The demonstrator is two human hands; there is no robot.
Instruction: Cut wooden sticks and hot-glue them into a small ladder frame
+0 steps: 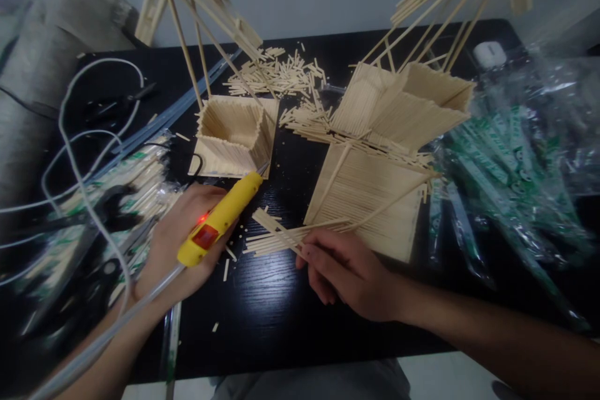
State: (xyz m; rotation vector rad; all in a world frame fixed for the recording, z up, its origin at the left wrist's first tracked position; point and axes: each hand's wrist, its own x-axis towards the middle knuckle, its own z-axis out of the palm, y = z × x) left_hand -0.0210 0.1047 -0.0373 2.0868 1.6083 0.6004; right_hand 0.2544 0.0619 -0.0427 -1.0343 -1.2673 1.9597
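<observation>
My left hand [175, 247] is closed around a yellow glue gun [220, 219] with a red switch and a glowing light; its tip points up and right toward a square open box of wooden sticks [232, 134]. My right hand [349, 272] rests on the black table [276, 319], its fingers pinching a small bundle of thin wooden sticks [276, 234] that lies flat. Just beyond it sits a flat panel of glued sticks [370, 197].
A taller stick structure [403, 103] with long slanted skewers stands behind the panel. Loose short sticks [276, 75] litter the table's far middle. Packets of sticks in green-printed wrappers [506, 162] pile at right, more at left among white cables [79, 162] and black scissors [100, 275].
</observation>
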